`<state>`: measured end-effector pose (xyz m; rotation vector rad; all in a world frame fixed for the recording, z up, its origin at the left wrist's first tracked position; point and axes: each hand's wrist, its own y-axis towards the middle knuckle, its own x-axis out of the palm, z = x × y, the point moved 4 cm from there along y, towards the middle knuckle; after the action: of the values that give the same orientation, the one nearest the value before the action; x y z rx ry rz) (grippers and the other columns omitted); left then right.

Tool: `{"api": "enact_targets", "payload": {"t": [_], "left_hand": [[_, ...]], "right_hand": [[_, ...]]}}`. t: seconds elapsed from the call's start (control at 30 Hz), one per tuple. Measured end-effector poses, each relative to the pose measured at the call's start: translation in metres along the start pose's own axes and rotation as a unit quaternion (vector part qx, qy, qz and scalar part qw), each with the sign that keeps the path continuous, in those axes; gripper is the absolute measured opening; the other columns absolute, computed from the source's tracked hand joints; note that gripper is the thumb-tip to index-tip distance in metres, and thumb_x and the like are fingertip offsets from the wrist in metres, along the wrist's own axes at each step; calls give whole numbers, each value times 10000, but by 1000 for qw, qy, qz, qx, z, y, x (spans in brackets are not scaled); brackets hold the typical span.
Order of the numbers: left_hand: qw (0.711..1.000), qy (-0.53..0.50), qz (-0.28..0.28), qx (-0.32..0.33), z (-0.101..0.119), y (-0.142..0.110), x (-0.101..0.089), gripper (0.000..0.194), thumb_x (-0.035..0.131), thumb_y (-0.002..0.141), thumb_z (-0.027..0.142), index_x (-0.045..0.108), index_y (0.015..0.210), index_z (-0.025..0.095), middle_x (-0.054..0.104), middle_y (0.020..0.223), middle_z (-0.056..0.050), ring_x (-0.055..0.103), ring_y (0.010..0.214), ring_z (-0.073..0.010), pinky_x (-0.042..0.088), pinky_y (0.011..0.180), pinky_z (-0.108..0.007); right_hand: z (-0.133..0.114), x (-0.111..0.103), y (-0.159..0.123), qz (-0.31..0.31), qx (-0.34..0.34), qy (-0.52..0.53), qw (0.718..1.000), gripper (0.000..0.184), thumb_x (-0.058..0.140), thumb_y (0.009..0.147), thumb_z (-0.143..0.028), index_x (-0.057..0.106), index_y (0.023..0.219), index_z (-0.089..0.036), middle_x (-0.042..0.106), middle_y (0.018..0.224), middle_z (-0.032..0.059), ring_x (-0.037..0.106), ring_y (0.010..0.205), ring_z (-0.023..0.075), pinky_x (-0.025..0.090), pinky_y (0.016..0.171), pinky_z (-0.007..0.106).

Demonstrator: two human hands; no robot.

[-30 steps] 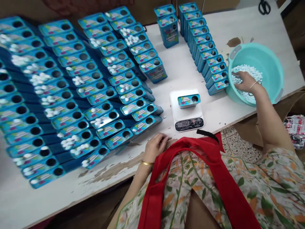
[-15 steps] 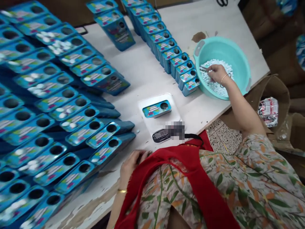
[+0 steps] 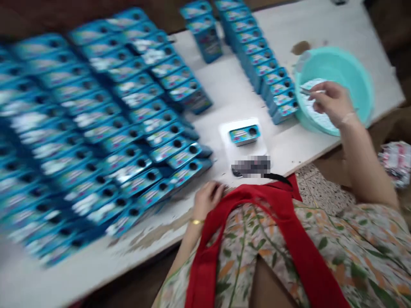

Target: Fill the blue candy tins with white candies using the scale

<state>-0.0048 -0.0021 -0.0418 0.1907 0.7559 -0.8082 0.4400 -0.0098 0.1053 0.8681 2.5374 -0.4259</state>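
Observation:
My right hand [image 3: 332,102] is closed on a slim metal tool [image 3: 306,91], whose exact kind is blurred. It is over the turquoise basin [image 3: 355,70], above a heap of small white pellets [image 3: 316,83]. Resting on the table's front edge, my left hand [image 3: 208,196] has loosely bent fingers, a gap between them and nothing visible in them; the red apron partly covers it. Between the hands, a blue box with a round hole [image 3: 239,136] stands upright on a white digital scale [image 3: 227,147].
Rows of blue boxes [image 3: 125,128] fill the left side, many with white pellets on their tops. Another row of boxes [image 3: 265,68] runs up to the basin. Two boxes [image 3: 208,40] stand at the back. A shiny crumpled packet [image 3: 396,162] lies off the table's right.
The camera view has swung left. My right hand, with the metal tool, has risen slightly from the pellets. The left hand stays at the table edge.

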Motion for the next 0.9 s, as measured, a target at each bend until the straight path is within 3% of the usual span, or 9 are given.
{"api": "enact_targets", "payload": {"t": [0.1, 0.17, 0.27, 0.33, 0.47, 0.63, 0.77, 0.9], "left_hand": [[999, 23, 31, -36, -14, -16, -9, 273, 535, 1030, 379, 620, 845, 198, 643, 795, -22, 607, 729, -146, 514, 695, -281], [998, 25, 37, -41, -18, -15, -8, 246, 539, 1023, 370, 613, 851, 210, 646, 798, -25, 596, 719, -148, 483, 676, -275], [998, 16, 45, -37, -16, -11, -6, 241, 517, 1022, 369, 604, 861, 212, 641, 806, -25, 581, 718, -148, 458, 674, -270], [998, 6, 50, -34, -13, -11, -5, 253, 502, 1021, 372, 599, 853, 210, 631, 798, -21, 573, 719, -149, 448, 681, -267], [998, -10, 56, -34, -12, -12, -7, 260, 503, 1008, 376, 604, 838, 206, 612, 764, -13, 550, 683, -145, 426, 658, -262], [997, -14, 59, -48, -14, -12, -6, 262, 509, 998, 384, 611, 833, 207, 607, 754, -11, 534, 653, -141, 418, 643, -262], [997, -15, 64, -49, -13, -12, -5, 271, 503, 1002, 389, 606, 831, 205, 610, 764, -16, 531, 664, -142, 416, 650, -263], [997, -6, 68, -46, -12, -12, -5, 265, 504, 1005, 380, 600, 829, 208, 610, 766, -19, 535, 670, -148, 410, 651, -270]], "right_hand": [[-49, 47, -31, -142, -80, 47, 986, 294, 755, 833, -446, 634, 982, -223, 697, 929, 61, 518, 589, 109, 364, 508, 278], [-69, 78, -51, -211, -102, 50, 971, 291, 725, 864, -466, 638, 993, -221, 698, 952, 62, 540, 597, 111, 372, 507, 273], [-75, 117, -67, -275, -102, 25, 956, 267, 687, 903, -449, 652, 1024, -214, 705, 972, 61, 560, 612, 112, 398, 507, 262], [-69, 130, -67, -299, -91, 12, 950, 257, 679, 912, -425, 671, 1048, -208, 711, 975, 62, 568, 619, 111, 421, 514, 256], [-60, 131, -65, -314, -93, -5, 945, 231, 680, 898, -348, 721, 1067, -196, 710, 916, 50, 577, 618, 111, 465, 545, 257], [-64, 124, -68, -300, -141, -43, 943, 233, 682, 871, -310, 752, 1069, -208, 705, 880, 35, 592, 644, 123, 514, 600, 275], [-67, 124, -68, -299, -164, -65, 938, 218, 687, 887, -341, 756, 1045, -207, 700, 913, 45, 597, 649, 125, 520, 605, 289], [-70, 126, -67, -293, -153, -72, 941, 231, 721, 885, -431, 737, 949, -210, 651, 780, 31, 579, 623, 135, 504, 580, 297]]}}
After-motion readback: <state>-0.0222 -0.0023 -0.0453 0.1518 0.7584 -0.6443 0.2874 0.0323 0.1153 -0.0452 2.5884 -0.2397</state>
